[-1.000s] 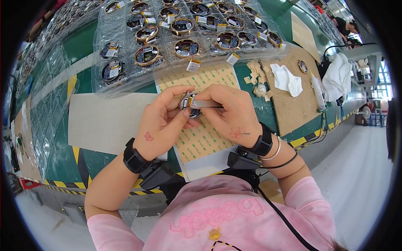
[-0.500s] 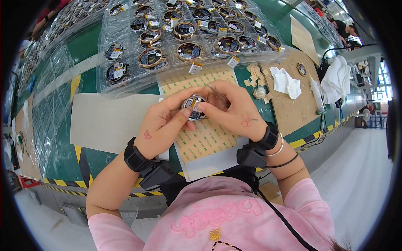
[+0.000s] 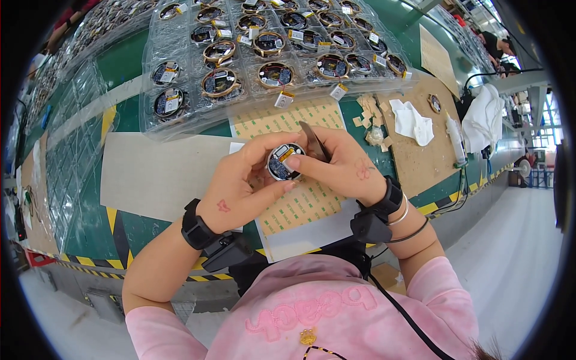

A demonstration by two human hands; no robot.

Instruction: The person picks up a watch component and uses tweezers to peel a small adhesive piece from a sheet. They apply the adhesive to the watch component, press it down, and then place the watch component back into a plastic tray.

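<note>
A round, silver-rimmed watch case [image 3: 278, 167] with a blue circuit board is held over the table, its inner side facing up. Fingers of my left hand [image 3: 237, 183] grip it round the left rim. The thumb of my right hand [image 3: 347, 168] presses on the small battery with yellow tape inside it. Dark metal tweezers [image 3: 314, 141] are tucked in the right hand's curled fingers, tips pointing up and away. Below the hands lies a tan sheet [image 3: 312, 201] of adhesive pieces with green print, on white backing.
At the far side, a clear plastic tray [image 3: 180, 129] holds several open watch cases, some with batteries on wires. Grey card [image 3: 144, 180] lies left. On the right are tan scraps [image 3: 367, 111], a white cloth [image 3: 413, 123], a brown board [image 3: 414, 165] and a white bottle [image 3: 454, 135].
My left thumb has lifted off the watch case and moved toward the lower right. The case is tilted more toward me, and the tweezers in my right hand now show plainly.
</note>
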